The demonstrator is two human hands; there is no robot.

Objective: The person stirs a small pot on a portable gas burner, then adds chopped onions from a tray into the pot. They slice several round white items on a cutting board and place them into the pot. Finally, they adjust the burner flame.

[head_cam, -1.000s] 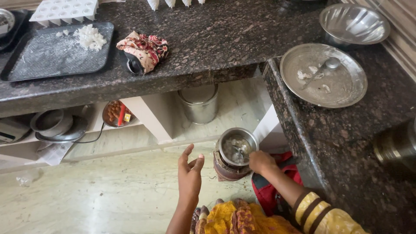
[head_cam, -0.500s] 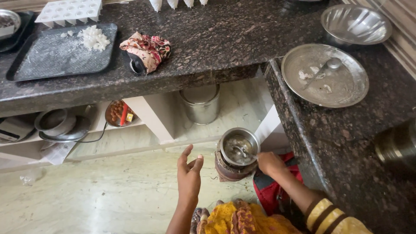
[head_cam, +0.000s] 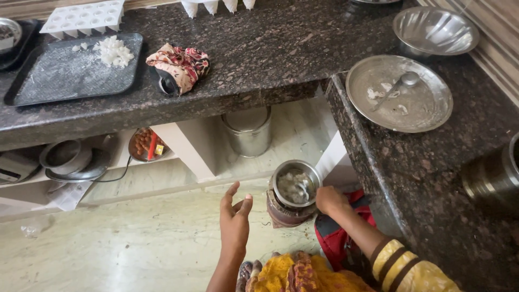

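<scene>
Below counter, steel pot [head_cam: 295, 186], right hand [head_cam: 330, 199] fingers at rim

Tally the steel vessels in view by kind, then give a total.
Jar under the right hand: 1
Bowl on counter: 1
Plate on counter: 1
Lidded canister under counter: 1
Pot at right edge: 1
Total: 5
</scene>
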